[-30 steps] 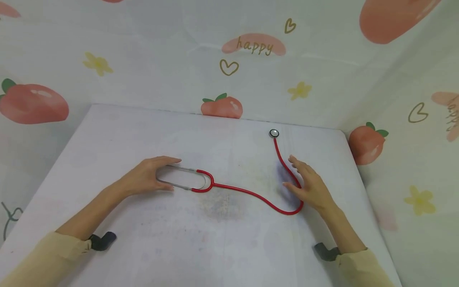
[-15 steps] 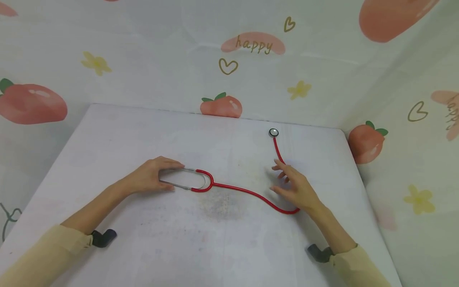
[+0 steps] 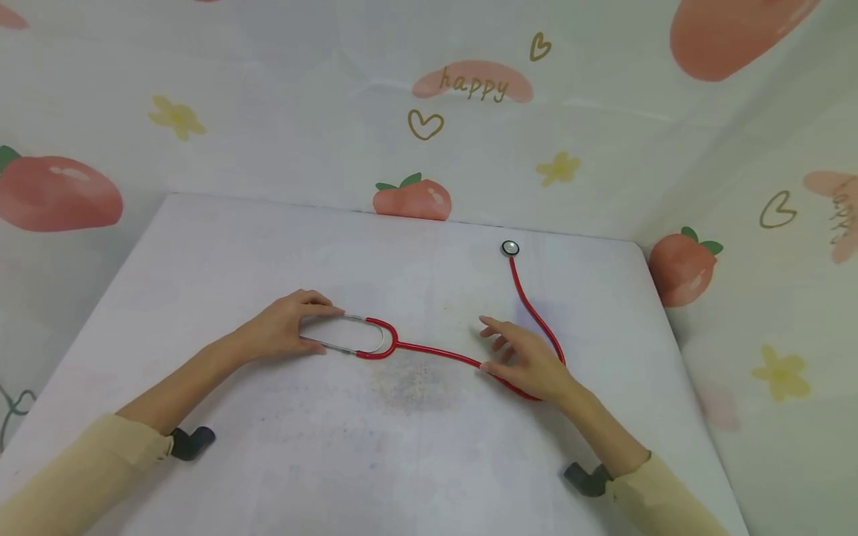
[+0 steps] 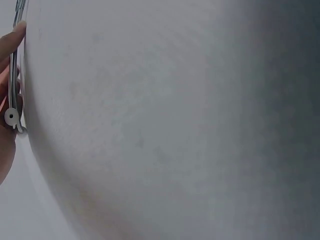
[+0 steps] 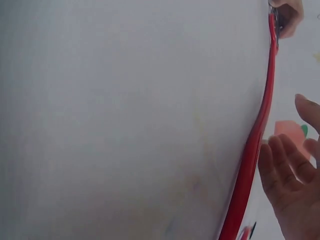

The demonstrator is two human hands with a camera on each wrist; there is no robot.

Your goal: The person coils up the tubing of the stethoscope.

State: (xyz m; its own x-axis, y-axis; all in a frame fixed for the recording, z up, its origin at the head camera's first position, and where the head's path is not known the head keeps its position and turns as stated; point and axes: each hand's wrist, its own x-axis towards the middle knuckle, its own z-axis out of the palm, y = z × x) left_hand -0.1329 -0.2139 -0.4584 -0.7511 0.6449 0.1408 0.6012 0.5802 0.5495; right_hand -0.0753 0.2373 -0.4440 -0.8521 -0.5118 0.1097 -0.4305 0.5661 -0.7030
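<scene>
A stethoscope (image 3: pixel 439 351) with red tubing lies across the table in the head view. Its round chest piece (image 3: pixel 510 248) is at the back right, while the metal ear tubes (image 3: pixel 333 346) point left. My left hand (image 3: pixel 276 329) holds those ear tubes from their outer end, thumb on the near tube and fingers at the far one. The left wrist view shows a pale eartip (image 4: pixel 11 116) beside the fingers. Over the tubing's bend is my right hand (image 3: pixel 532 365), fingers spread and loosely bent. In the right wrist view its palm faces the red tubing (image 5: pixel 250 160).
The white table (image 3: pixel 322 461) meets a fruit-printed cloth (image 3: pixel 302 134) along its back edge. More of that cloth hangs on the right. A dark wrist device (image 3: pixel 193 444) sits at the left cuff, another dark wrist device (image 3: pixel 586 479) at the right.
My right hand has moved left across the tubing, from its right-hand curve toward the middle. The left hand has shifted slightly right onto the ear tubes. The stethoscope lies as before.
</scene>
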